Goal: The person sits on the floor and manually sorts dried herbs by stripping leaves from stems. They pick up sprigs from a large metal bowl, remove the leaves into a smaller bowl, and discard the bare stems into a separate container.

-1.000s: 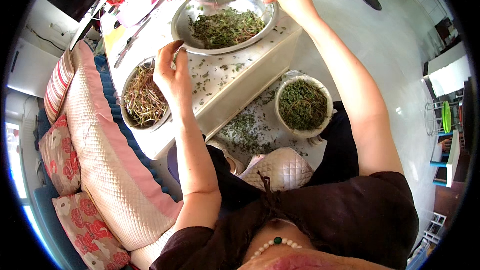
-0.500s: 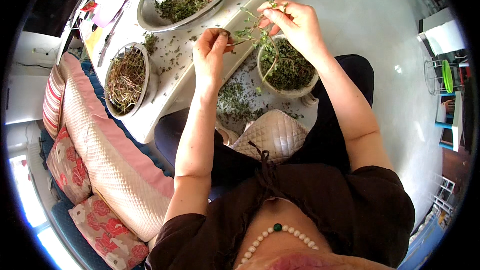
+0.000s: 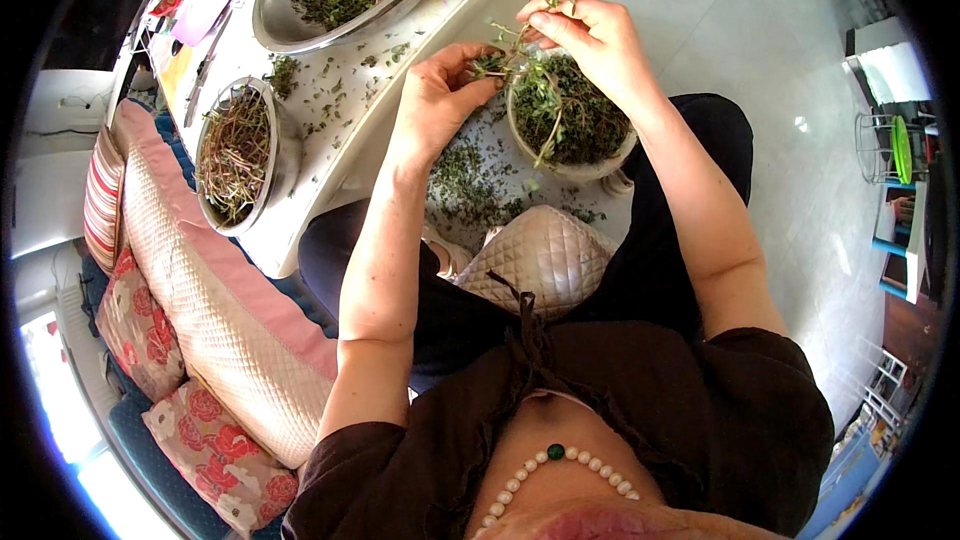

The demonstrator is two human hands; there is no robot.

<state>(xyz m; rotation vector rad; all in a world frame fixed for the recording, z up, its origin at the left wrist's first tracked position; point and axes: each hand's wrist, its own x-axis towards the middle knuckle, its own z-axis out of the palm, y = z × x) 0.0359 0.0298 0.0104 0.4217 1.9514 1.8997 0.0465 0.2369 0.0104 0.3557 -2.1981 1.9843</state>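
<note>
A leafy green sprig (image 3: 545,105) with a long stem hangs over the round pot of cut greens (image 3: 575,120) between my knees. My right hand (image 3: 592,38) pinches its upper end between thumb and fingers. At the sprig's left side is my left hand (image 3: 440,95), its thumb and fingers apart around some leaves, seemingly not closed on them. On the white table to the left, a metal bowl (image 3: 282,155) holds brownish bare stems. Farther back, a wide steel basin (image 3: 270,25) contains loose green leaves.
Scattered leaves lie on the white table (image 3: 345,145) and on the floor beneath my hands. A small green clump (image 3: 283,75) sits beside the stem bowl. A quilted cloth (image 3: 545,260) is between my legs. To the left stands a sofa with a pale quilted cover (image 3: 225,310) and cushions.
My left hand has opened from its pinch and moved slightly right, nearer the sprig's leaves. My right hand keeps its grip, and the sprig hangs lower over the pot. The view has shifted slightly.
</note>
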